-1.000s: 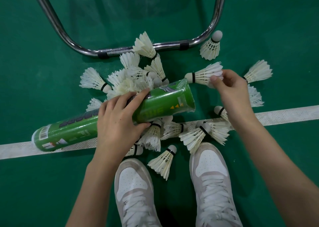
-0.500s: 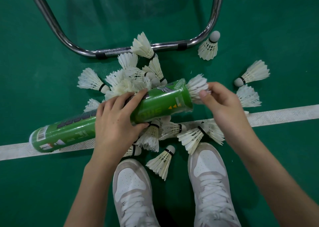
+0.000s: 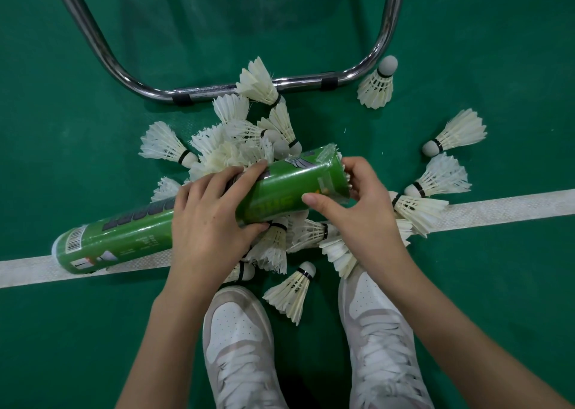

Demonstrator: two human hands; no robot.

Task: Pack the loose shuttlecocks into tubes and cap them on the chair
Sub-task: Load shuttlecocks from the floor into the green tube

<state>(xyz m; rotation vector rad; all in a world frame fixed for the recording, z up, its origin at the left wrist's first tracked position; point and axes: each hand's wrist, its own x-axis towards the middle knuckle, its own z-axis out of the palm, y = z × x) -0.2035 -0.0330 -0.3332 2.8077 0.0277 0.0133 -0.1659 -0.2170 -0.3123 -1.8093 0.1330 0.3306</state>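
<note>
Right hand point(image 3: 354, 203) is cupped over the mouth of the tube point(image 3: 199, 215), thumb laid along the green wall, fingers curled round the rim. My guess is it is seating a shuttlecock inside; a few feather tips peek out at the rim, though the bird itself is hidden. Left hand point(image 3: 208, 219) wraps the tube at mid-length, fingers over the top and thumb beneath, bracing it so the push from the right end has something to work against. The tube lies nearly flat, its closed barcode end down on the white line point(image 3: 497, 206), its open end raised over the pile. Beneath and around it loose shuttlecocks point(image 3: 165, 144) litter the green floor point(image 3: 62, 97), one point(image 3: 378, 85) standing apart by the chair frame point(image 3: 217, 88). White shoes point(image 3: 239, 346) sit close below. No cap in sight, so plenty left to pack.
</note>
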